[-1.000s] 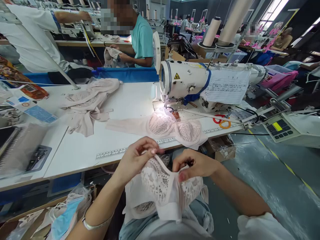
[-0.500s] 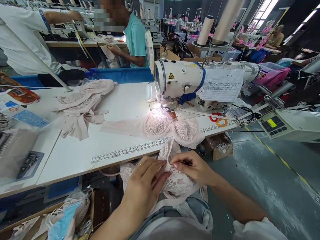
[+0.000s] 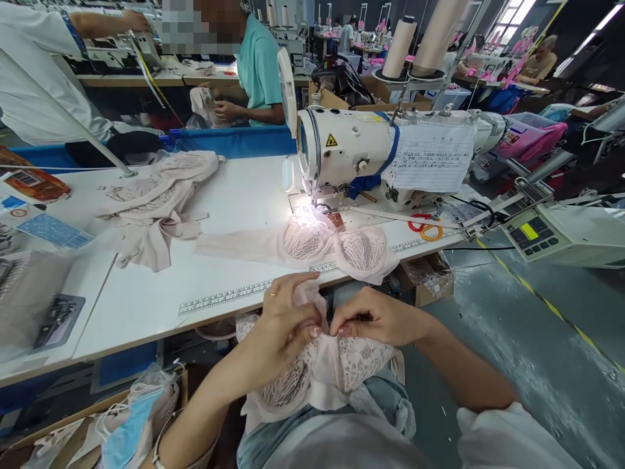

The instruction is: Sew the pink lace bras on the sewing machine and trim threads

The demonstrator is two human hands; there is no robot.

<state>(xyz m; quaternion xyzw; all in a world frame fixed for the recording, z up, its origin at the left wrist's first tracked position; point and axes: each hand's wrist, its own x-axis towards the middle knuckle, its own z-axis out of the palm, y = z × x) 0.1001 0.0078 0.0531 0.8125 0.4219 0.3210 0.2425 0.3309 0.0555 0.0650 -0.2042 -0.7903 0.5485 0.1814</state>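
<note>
here, two hands, left [image 3: 288,326] and right [image 3: 374,316], pinch one lace bra [image 3: 327,371], fingers nearly closed; one more bra [image 3: 336,244] lies beyond.

Readable at a glance: only a yellow warning triangle [image 3: 331,140] on the head of the machine [image 3: 354,153]. On the sheet [image 3: 430,156] fixed to the machine's arm, a heading above rows of characters, too small to read. Before the machine, on the table [image 3: 141,303], ruler scales [image 3: 224,299] with tiny, illegible numbering. Far left of the machine, a barcode [image 3: 28,177] on the orange packet [image 3: 46,187], its digits too small.
</note>
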